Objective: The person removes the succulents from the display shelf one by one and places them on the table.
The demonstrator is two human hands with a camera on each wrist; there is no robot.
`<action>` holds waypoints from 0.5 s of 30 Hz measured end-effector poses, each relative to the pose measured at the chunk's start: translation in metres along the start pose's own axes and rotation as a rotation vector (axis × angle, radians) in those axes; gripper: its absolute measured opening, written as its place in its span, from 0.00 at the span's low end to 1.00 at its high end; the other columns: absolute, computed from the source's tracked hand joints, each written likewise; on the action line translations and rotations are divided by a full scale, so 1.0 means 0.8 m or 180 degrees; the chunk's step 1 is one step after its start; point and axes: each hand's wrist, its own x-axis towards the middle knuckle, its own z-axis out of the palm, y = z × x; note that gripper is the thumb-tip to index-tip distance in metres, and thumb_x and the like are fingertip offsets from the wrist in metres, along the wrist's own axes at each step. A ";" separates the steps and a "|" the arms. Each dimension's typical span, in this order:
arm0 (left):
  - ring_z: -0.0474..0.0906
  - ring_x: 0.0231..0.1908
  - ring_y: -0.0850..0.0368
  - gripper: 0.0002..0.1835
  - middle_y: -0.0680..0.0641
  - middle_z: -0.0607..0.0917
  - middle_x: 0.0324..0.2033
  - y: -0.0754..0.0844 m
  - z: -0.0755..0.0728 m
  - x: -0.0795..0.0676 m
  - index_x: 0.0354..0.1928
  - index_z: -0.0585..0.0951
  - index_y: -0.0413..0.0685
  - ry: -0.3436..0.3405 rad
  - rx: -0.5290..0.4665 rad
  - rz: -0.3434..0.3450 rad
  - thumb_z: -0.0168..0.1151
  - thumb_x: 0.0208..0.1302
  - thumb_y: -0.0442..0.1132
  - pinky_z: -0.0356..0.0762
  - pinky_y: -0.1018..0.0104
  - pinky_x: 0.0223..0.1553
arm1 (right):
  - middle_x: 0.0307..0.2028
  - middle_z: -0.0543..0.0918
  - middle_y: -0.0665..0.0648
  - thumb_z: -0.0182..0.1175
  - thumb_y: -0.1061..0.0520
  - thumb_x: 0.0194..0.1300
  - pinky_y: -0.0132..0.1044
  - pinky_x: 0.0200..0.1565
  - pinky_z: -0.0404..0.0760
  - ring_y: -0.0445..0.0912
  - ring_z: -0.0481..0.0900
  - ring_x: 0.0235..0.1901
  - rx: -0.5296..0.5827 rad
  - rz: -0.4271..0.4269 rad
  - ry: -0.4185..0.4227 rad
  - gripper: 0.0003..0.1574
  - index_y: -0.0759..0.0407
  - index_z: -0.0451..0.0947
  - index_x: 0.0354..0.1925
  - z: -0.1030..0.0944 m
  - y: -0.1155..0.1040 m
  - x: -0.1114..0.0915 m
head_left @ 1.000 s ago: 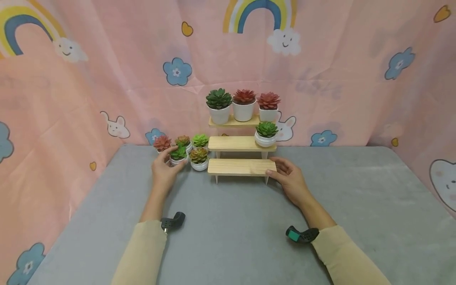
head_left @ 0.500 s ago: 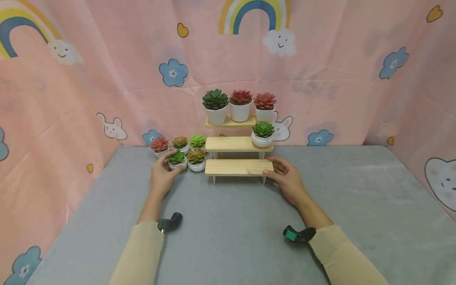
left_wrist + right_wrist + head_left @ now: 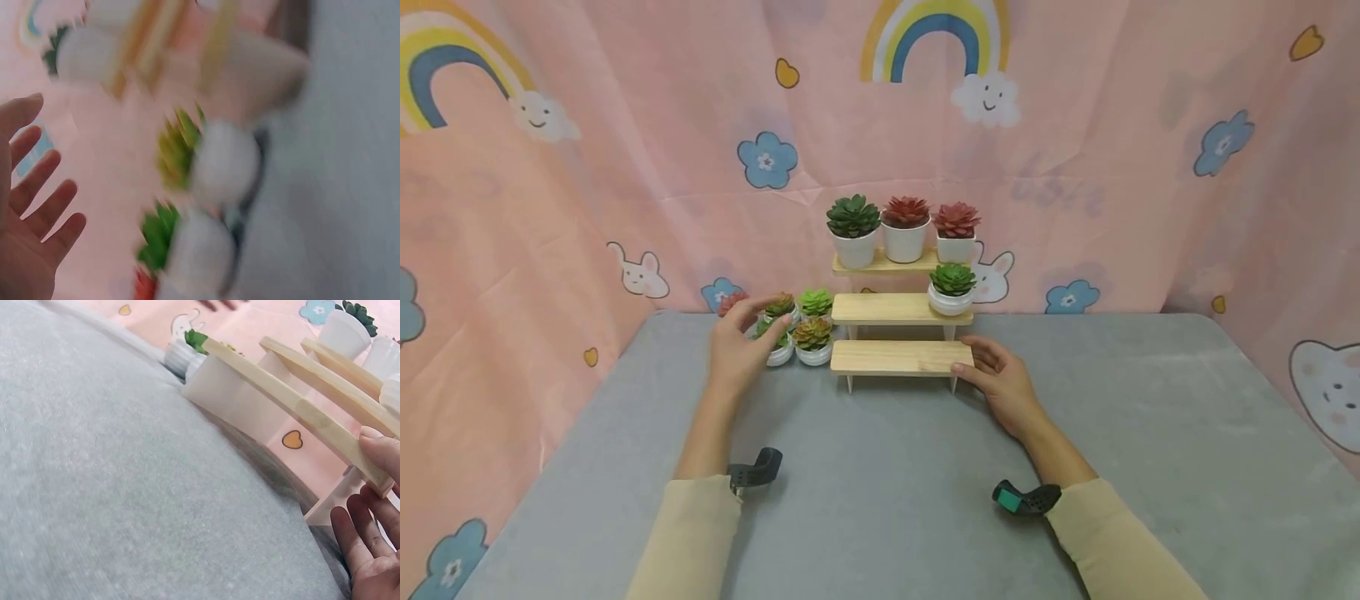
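Observation:
In the head view my left hand (image 3: 733, 354) hovers over a cluster of small potted succulents left of the stand. Nearest it is a green succulent in a white ribbed pot (image 3: 781, 356), partly hidden by the thumb. The left wrist view, though blurred, shows the fingers spread and holding nothing, apart from the pots. My right hand (image 3: 1006, 389) grips the right end of the bottom step of a three-tier wooden stand (image 3: 887, 358), thumb on top and fingers beneath. A green succulent in a round white pot (image 3: 951, 292) sits at the right of the middle step.
Three larger white pots, one with a dark green succulent (image 3: 853, 229) and two with red ones, line the top step. Beside the stand are a yellow-green succulent (image 3: 813, 337) and a bright green one (image 3: 816, 304). A pink printed curtain (image 3: 685, 158) hangs behind the grey table (image 3: 865, 492).
My left hand has come off the green succulent's pot and risen, its fingers now spread. The pot stays in the cluster. My right hand keeps its grip on the bottom step.

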 end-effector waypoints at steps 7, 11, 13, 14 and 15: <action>0.78 0.62 0.46 0.20 0.43 0.85 0.58 0.057 0.026 0.009 0.59 0.82 0.47 -0.0506 -0.0161 0.0224 0.69 0.66 0.42 0.73 0.46 0.68 | 0.68 0.73 0.67 0.67 0.59 0.67 0.19 0.51 0.79 0.32 0.77 0.54 0.0056 -0.0020 -0.0004 0.37 0.65 0.67 0.70 0.002 0.002 -0.003; 0.76 0.65 0.47 0.23 0.44 0.83 0.61 0.084 0.049 0.019 0.61 0.80 0.46 -0.0783 -0.0245 0.0380 0.69 0.66 0.41 0.71 0.46 0.69 | 0.68 0.72 0.67 0.67 0.57 0.67 0.19 0.52 0.79 0.37 0.76 0.57 0.0012 -0.0031 -0.0006 0.38 0.65 0.66 0.70 0.001 0.002 -0.002; 0.76 0.65 0.48 0.24 0.46 0.82 0.62 0.096 0.061 0.024 0.62 0.80 0.47 -0.0910 -0.0229 0.0456 0.70 0.65 0.42 0.71 0.47 0.69 | 0.68 0.72 0.67 0.67 0.57 0.67 0.19 0.52 0.79 0.37 0.76 0.57 0.0011 -0.0026 -0.0012 0.38 0.65 0.66 0.70 0.000 0.002 -0.001; 0.76 0.65 0.48 0.24 0.47 0.82 0.62 0.102 0.068 0.027 0.63 0.80 0.48 -0.0982 -0.0207 0.0482 0.70 0.65 0.43 0.71 0.47 0.69 | 0.68 0.72 0.67 0.67 0.57 0.67 0.19 0.52 0.79 0.37 0.76 0.57 0.0020 -0.0015 -0.0013 0.38 0.64 0.66 0.70 0.000 0.002 -0.001; 0.76 0.65 0.48 0.25 0.47 0.81 0.62 0.107 0.074 0.029 0.63 0.79 0.49 -0.1057 -0.0182 0.0508 0.70 0.66 0.44 0.71 0.47 0.69 | 0.68 0.73 0.67 0.67 0.57 0.67 0.20 0.52 0.79 0.36 0.77 0.56 0.0027 -0.0009 -0.0012 0.38 0.64 0.66 0.70 -0.001 0.002 -0.001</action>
